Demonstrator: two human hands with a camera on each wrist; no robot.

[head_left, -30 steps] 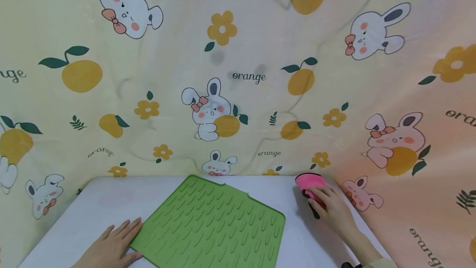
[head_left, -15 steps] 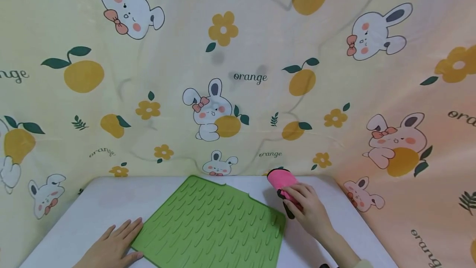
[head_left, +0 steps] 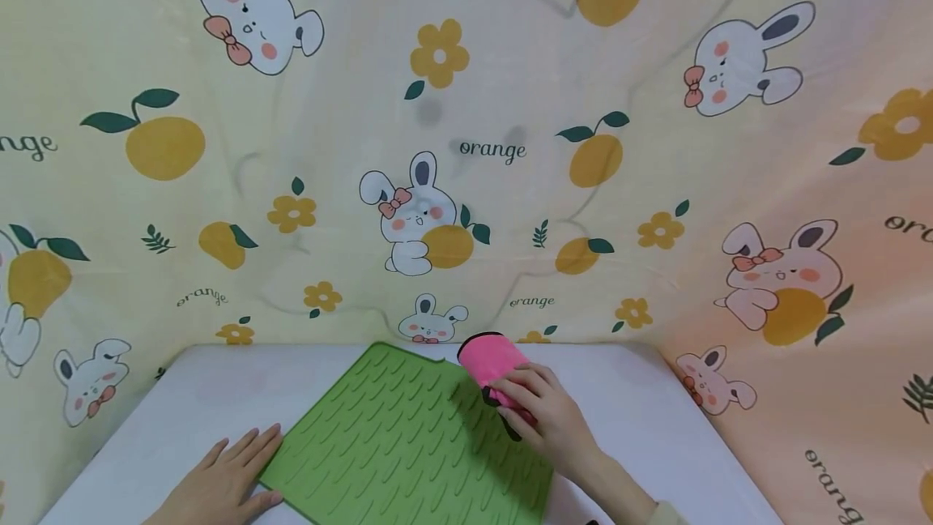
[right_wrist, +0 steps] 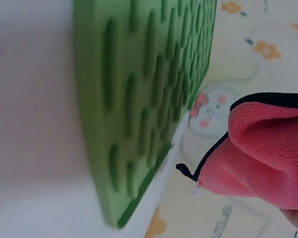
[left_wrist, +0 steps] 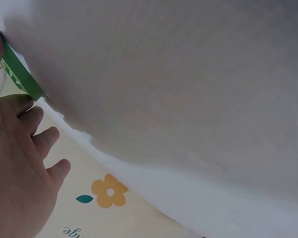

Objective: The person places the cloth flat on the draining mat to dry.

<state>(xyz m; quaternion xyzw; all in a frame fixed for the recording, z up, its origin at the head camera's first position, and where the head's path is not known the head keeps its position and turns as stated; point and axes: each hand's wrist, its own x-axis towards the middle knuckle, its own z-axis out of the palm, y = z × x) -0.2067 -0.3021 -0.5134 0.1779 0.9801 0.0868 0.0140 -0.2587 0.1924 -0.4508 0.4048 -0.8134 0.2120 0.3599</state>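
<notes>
A folded pink cloth (head_left: 492, 359) with black edging is gripped by my right hand (head_left: 550, 416), above the right part of a green mat (head_left: 386, 436). In the right wrist view the plush cloth (right_wrist: 275, 153) hangs apart from the ridged mat (right_wrist: 141, 89), with a small loop at one corner. My left hand (head_left: 222, 476) lies at the mat's left corner, fingers extended against its edge. The left wrist view shows the left hand (left_wrist: 20, 158) with its fingers spread beside the mat's green rim (left_wrist: 20, 74).
The mat lies turned on a white table (head_left: 248, 379). Behind and at the sides hangs a pale curtain (head_left: 350, 112) printed with rabbits, oranges and flowers. The mat's back edge has a notch in it.
My right hand has carried the pink cloth leftward from the table's right side to above the mat. The left hand has stayed in place.
</notes>
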